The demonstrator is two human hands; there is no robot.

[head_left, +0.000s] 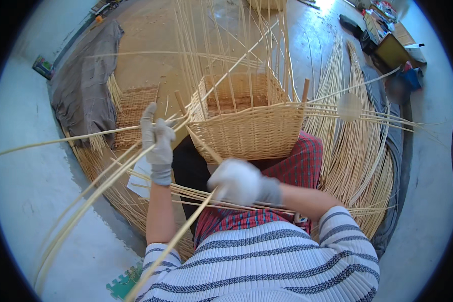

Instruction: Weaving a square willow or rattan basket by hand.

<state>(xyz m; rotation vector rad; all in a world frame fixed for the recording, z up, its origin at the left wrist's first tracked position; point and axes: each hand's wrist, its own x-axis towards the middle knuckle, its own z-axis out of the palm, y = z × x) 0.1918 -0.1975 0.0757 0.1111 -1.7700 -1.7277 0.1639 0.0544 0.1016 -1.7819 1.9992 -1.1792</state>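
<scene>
A partly woven wicker basket rests at my lap, with tall upright stakes rising from its rim. My left hand, in a pale glove, is by the basket's left corner. One finger points up while the others curl around several willow rods trailing toward the lower left. My right hand, gloved and smeared by motion, is closed in front of the basket. It grips a willow rod that runs from the basket's left corner down to the lower left. Short sticks stand at the basket's front corners.
Long bundles of willow rods lie on the right. On the left are a grey cloth and a flat woven panel. Loose rods jut from the basket's right side. Boxes and clutter stand at the far right.
</scene>
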